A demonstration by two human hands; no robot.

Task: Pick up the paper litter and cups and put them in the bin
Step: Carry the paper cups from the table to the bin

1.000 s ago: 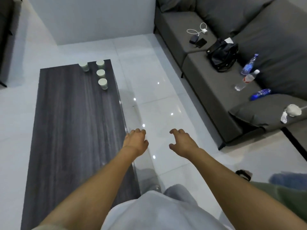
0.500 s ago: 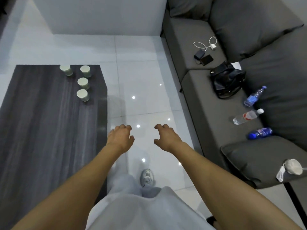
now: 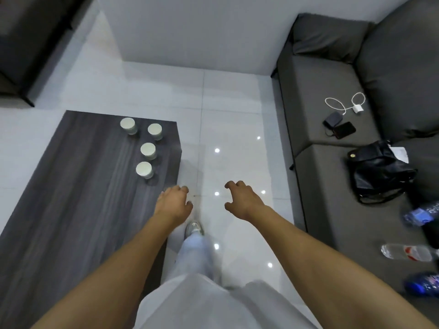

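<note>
Several pale cups stand upside down on the far right corner of the dark wooden coffee table [image 3: 71,186]; the nearest cup [image 3: 144,170] is just ahead of my left hand, another cup [image 3: 148,151] sits behind it, and two more [image 3: 155,131] stand further back. My left hand [image 3: 173,203] hovers over the table's right edge, fingers loosely curled, holding nothing. My right hand [image 3: 242,198] hangs over the white floor, fingers also loosely curled and empty. No bin and no paper litter are in view.
A grey sofa [image 3: 332,174] runs along the right, carrying a black bag [image 3: 377,172], a phone and charger cable [image 3: 342,129], and plastic bottles [image 3: 408,252]. White tiled floor lies between table and sofa. My leg and shoe [image 3: 193,229] step forward there. A wall corner stands ahead.
I have walked forward along the table; the cups are now much closer, just ahead of my left hand. The cushion with the crumpled white item has dropped out of view.
</note>
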